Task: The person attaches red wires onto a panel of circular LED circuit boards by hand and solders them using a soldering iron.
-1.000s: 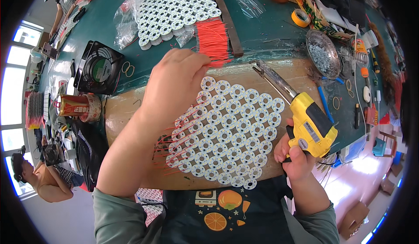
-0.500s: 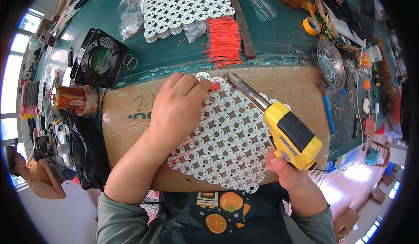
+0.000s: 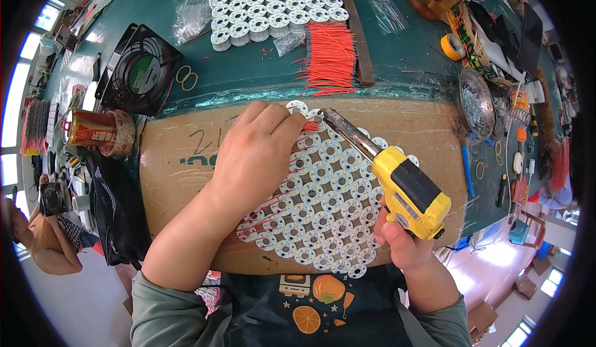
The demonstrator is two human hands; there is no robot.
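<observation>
- A black fan point(image 3: 138, 68) sits at the far left on the green surface point(image 3: 248, 73).
- The left hand point(image 3: 257, 154) lies on a sheet of round white boards point(image 3: 323, 204), its grip pinching a red wire point(image 3: 310, 125).
- The right hand point(image 3: 400, 238) has its grip wrapped tight around a yellow soldering gun point(image 3: 410, 191).
- The gun's metal tip touches the wire.

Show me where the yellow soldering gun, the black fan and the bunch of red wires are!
Yellow soldering gun point(image 3: 411, 191), head view, on its yellow body.
Black fan point(image 3: 139, 68), head view, on its round middle hub.
Bunch of red wires point(image 3: 330, 58), head view, on the middle of the bundle.
</observation>
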